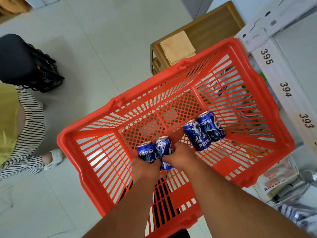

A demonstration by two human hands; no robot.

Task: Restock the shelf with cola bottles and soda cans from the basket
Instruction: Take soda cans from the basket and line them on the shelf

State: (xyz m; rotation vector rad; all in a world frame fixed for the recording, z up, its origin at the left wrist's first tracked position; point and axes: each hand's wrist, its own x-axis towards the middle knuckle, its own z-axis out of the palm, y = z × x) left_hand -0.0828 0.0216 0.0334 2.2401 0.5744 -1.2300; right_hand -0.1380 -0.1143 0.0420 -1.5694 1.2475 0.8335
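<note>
A red plastic basket (96, 134) sits below me with blue Pepsi cans lying on its mesh floor. My left hand (145, 166) grips one can (146, 152) at the near left of the basket floor. My right hand (180, 156) grips a second can (163, 146) right beside it, and another can (167, 166) peeks out beneath both hands. Two more cans (197, 134) (211, 127) lie side by side to the right, untouched. No cola bottles are visible in the basket.
A white shelf edge (286, 90) with numbers 395, 394, 393 runs along the right, with packaged goods under it. A wooden stand (205, 30) with a tan cloth is behind the basket. A person in a striped top (25, 127) stands at left by a black crate (46, 69).
</note>
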